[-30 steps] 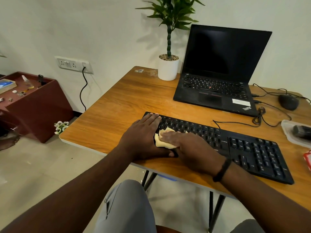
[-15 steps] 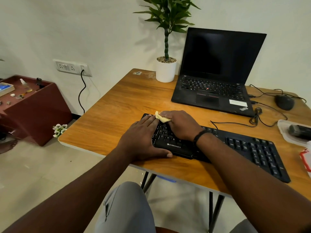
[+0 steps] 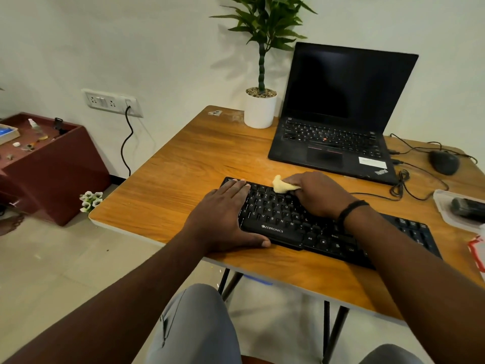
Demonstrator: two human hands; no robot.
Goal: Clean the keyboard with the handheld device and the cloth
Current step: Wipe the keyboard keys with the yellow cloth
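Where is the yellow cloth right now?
In the head view the yellow cloth is gripped by the right hand on the keyboard's far-left rows, in front of the laptop.

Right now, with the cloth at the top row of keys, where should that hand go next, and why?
Probably drag the cloth rightward along the keyboard: the right hand holds it near the left end, the left hand steadies that end, and the right section looks unreached.

Bare forearms, grey trousers, one black wristband

Both arms are uncovered, with no sleeve in view. A narrow black band (image 3: 351, 209) circles the right wrist. Light grey trousers (image 3: 195, 327) cover both knees at the bottom edge of the view, with a seam down the left leg.
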